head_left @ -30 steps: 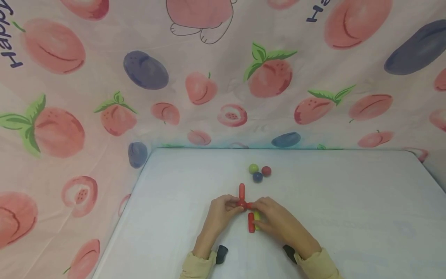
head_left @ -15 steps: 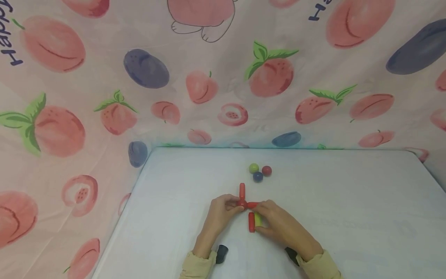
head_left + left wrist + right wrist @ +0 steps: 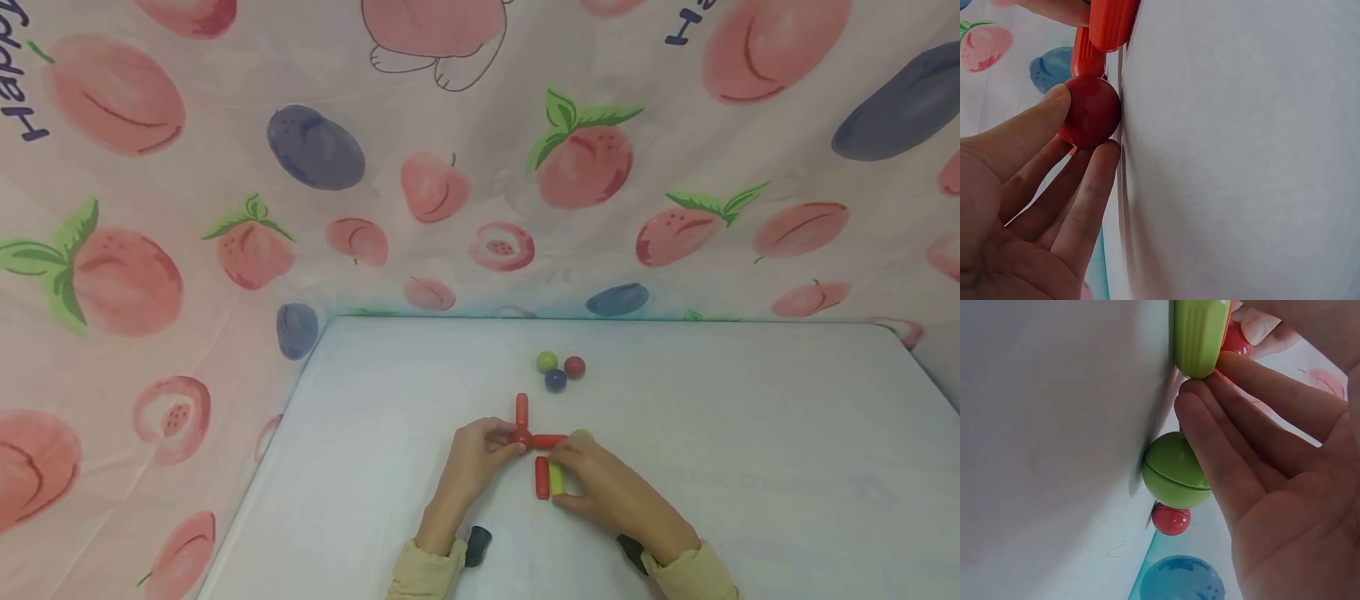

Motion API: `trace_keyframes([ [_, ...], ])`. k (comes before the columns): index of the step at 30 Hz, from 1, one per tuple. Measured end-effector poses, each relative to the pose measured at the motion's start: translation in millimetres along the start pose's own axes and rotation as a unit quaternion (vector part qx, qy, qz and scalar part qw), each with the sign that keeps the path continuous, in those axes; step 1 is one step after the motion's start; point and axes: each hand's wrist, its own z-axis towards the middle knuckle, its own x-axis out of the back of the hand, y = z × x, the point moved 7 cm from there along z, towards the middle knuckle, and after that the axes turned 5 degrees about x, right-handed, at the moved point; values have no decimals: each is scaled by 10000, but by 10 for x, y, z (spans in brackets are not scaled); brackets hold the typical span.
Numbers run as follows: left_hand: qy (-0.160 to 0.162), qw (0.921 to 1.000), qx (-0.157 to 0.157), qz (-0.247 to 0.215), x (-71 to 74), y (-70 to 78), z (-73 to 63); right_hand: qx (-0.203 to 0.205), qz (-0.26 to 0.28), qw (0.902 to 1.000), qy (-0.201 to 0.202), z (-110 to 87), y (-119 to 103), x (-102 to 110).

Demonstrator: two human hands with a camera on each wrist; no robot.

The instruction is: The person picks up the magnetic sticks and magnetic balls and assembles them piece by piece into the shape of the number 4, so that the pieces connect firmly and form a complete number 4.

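Note:
My left hand (image 3: pixel 480 450) holds a red ball (image 3: pixel 1091 112) between thumb and fingers. From that ball one red rod (image 3: pixel 522 410) points away and another red rod (image 3: pixel 549 441) points right. A green ball (image 3: pixel 1175 470) sits by the right-hand rod's far end; my fingers hide whether they join. My right hand (image 3: pixel 600 483) pinches a yellow-green rod (image 3: pixel 557 479) lengthwise, fingertips at its far end and thumb at its near end. A loose red rod (image 3: pixel 542 477) lies just left of it on the table.
Farther back on the white table (image 3: pixel 750 417) are a green ball (image 3: pixel 547 362), a red ball (image 3: pixel 574 367) and a blue ball (image 3: pixel 556 380), grouped closely. Behind the table hangs a fruit-print cloth (image 3: pixel 450 250).
My right hand has left the right-pointing red rod and slid slightly right, taking the yellow-green rod a little away from the loose red one. The green ball behind it has come into view.

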Motion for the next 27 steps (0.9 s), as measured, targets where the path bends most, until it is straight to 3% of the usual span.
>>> trace_keyframes([
  [10,-44,9999,82,-47,-7,-2,1,3,24,10000,-60,-3,4,-1],
  [18,-11,10000,81,22,-1,-4,-5,312,-31,9994,165,-33,-5,57],
  [27,-26,10000,71,-20,-10,-16,7,-275,156,9995,-19,-21,72,127],
])
